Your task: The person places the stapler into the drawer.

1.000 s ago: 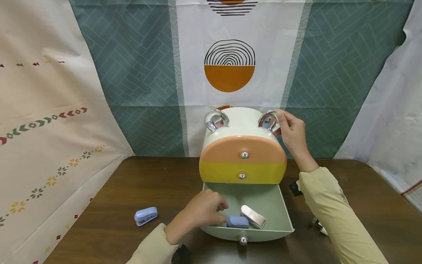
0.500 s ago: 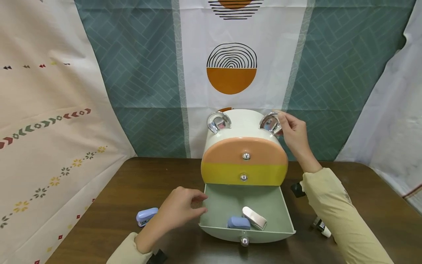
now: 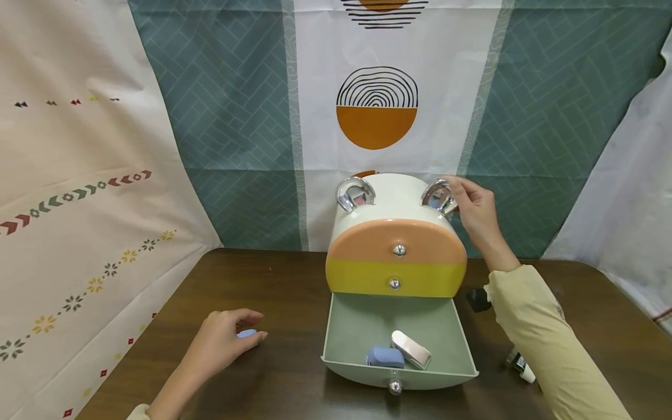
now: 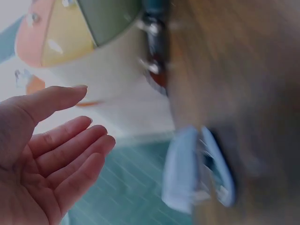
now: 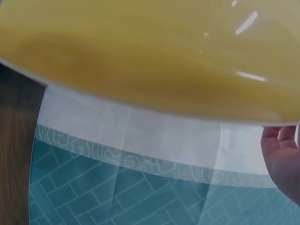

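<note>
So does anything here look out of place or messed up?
Nothing looks spilled or damaged. In the open bottom drawer, a white block lies aslant beside a blue block, so they look a bit jumbled. A blue stapler lies outside on the table by the left hand, perhaps odd, being apart from them.
</note>
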Tool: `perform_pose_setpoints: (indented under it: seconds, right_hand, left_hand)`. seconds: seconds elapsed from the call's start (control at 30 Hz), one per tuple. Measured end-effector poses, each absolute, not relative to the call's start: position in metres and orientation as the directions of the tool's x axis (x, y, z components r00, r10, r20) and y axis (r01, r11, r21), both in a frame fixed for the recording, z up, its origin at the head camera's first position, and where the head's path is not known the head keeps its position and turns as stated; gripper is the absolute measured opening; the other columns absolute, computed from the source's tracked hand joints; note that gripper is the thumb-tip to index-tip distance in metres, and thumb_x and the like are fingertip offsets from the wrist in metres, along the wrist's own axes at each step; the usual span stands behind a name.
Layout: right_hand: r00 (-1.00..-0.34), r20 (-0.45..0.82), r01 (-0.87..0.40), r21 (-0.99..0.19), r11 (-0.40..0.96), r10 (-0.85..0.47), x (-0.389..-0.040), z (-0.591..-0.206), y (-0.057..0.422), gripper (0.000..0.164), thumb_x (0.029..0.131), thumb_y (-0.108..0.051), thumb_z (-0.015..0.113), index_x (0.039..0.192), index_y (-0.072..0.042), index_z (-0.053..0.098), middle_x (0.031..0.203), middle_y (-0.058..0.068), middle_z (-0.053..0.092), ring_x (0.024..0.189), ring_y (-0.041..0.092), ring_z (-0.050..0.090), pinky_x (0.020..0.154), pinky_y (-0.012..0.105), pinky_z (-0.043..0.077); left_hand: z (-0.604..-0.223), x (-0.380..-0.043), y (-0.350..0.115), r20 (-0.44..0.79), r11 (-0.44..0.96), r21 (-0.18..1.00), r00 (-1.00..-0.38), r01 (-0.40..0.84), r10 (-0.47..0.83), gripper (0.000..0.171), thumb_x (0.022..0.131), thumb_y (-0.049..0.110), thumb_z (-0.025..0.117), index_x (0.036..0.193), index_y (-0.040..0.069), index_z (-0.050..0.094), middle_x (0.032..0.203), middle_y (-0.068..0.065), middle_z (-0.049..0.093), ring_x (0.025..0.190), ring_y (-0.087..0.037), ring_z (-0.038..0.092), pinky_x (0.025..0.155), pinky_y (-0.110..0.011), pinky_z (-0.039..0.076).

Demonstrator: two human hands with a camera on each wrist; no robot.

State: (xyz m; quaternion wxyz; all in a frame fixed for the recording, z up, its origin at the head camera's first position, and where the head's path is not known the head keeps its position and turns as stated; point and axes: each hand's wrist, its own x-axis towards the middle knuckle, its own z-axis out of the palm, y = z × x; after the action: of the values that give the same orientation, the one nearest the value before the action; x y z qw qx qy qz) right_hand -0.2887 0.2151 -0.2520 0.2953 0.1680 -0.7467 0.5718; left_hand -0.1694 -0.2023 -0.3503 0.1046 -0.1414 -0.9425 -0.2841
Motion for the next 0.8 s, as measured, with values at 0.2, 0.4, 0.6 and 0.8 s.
perform_pose_setpoints:
  seconds: [0.2, 0.4, 0.6, 0.8]
  right_hand:
    - [-0.771, 0.632, -0.593, -0.758, 0.271, 0.081, -0.288, -0.252, 0.219, 0.035, 0.094, -0.026, 0.048, 0.115, -0.002, 0.062, 0.09, -0.019, 0.063, 0.078, 0.007, 0.055, 0.059, 0.016, 0.045]
    - [-0.772, 0.632, -0.593, -0.756, 0.277, 0.069, -0.289, -0.253, 0.22, 0.036, 0.094, -0.027, 0.048, 0.115, -0.001, 0.062, 0.095, -0.021, 0.061, 0.086, 0.009, 0.057, 0.063, 0.016, 0.046]
    - [-0.776, 0.629, -0.607, -0.766, 0.213, 0.052, -0.29, -0.253, 0.219, 0.034, 0.094, -0.026, 0.049, 0.115, -0.004, 0.063, 0.091, -0.016, 0.063, 0.08, 0.008, 0.057, 0.063, 0.017, 0.048]
    - [-0.782, 0.621, -0.599, -0.773, 0.208, 0.058, -0.289, -0.253, 0.219, 0.035, 0.094, -0.025, 0.048, 0.116, -0.001, 0.061, 0.09, -0.017, 0.063, 0.08, 0.008, 0.057, 0.063, 0.016, 0.048]
  left_hand:
    - [-0.363, -0.172, -0.227, 0.214, 0.849, 0.473, -0.966, 0.234, 0.148, 0.029, 0.072, 0.02, 0.076, 0.096, 0.006, 0.069, 0.092, -0.006, 0.069, 0.08, -0.021, 0.064, 0.068, -0.036, 0.049]
    - [-0.376, -0.178, -0.242, 0.189, 0.873, 0.435, -0.97, 0.223, 0.154, 0.037, 0.066, 0.023, 0.079, 0.094, 0.001, 0.068, 0.086, -0.008, 0.069, 0.075, -0.019, 0.062, 0.064, -0.035, 0.047]
    - [-0.386, -0.185, -0.251, 0.125, 0.88, 0.424, -0.976, 0.213, 0.176, 0.035, 0.062, 0.019, 0.081, 0.089, 0.001, 0.069, 0.076, -0.002, 0.066, 0.065, -0.011, 0.055, 0.056, -0.029, 0.043]
    - [-0.389, -0.188, -0.253, 0.116, 0.88, 0.418, -0.974, 0.226, 0.195, 0.028, 0.06, 0.017, 0.081, 0.081, 0.003, 0.069, 0.068, 0.003, 0.062, 0.06, -0.008, 0.052, 0.052, -0.026, 0.041]
